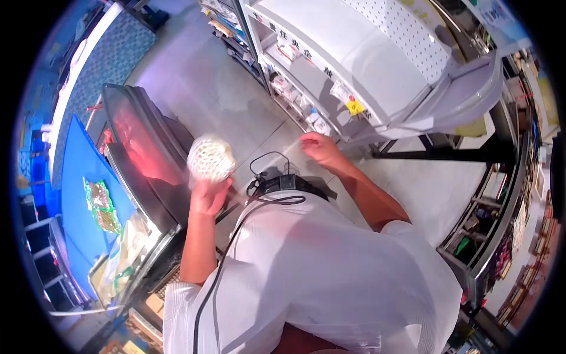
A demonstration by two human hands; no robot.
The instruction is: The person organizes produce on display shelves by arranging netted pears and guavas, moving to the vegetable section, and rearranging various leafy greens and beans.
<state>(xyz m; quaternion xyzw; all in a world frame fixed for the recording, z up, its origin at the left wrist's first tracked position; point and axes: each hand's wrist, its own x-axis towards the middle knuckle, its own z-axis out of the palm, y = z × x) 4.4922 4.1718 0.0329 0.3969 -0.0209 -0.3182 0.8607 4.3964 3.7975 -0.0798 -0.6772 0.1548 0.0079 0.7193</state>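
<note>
A round item in a white foam net sleeve (211,159), pale under the mesh, rests in my left hand (209,193), whose fingers curl around its lower side. What lies inside the sleeve is covered by the netting. My right hand (320,148) is held out ahead of my body, its fingers drawn together. A faint pale streak runs from its fingertips, too blurred to name. Between the hands, a black device (285,183) with a looped cable (268,158) sits at my waist.
To the left stand a dark bin with red contents (138,141) and a blue panel (88,159) with a green-edged packet (101,205). White shelving (348,41) with a yellow tag (354,107) rises ahead on the right. Grey tiled floor (236,100) extends forward.
</note>
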